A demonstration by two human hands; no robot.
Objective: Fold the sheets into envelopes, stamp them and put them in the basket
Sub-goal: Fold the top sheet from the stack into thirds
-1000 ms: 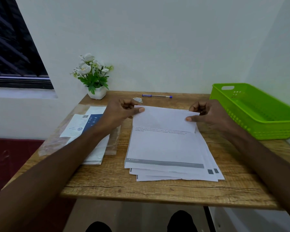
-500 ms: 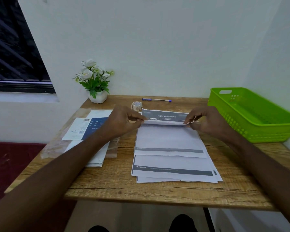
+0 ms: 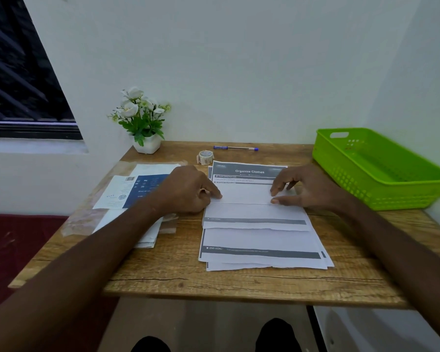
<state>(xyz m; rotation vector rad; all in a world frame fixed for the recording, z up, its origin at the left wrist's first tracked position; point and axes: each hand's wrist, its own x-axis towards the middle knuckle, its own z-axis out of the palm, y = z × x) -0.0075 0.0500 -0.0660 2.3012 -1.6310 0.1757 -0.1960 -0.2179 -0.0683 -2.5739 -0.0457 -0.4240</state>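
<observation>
A stack of printed sheets (image 3: 262,241) lies in the middle of the wooden table (image 3: 178,273). The top sheet (image 3: 246,212) is folded over, its blank flap edge lying across the sheet's middle. My left hand (image 3: 188,191) presses the flap's left end with an outstretched index finger, its other fingers curled. My right hand (image 3: 305,189) rests its spread fingertips and thumb on the flap's right end. A green basket (image 3: 381,179) stands at the right, with nothing visible inside.
A small roll of stickers or tape (image 3: 205,157) and a blue pen (image 3: 235,148) lie behind the sheets. A potted white flower (image 3: 144,123) stands at the back left. A plastic-wrapped pack of paper (image 3: 137,191) lies left of the stack.
Both hands brought the top sheet's far edge over toward me and laid it flat. They went from pinching the lifted edge to pressing the flap down on the stack.
</observation>
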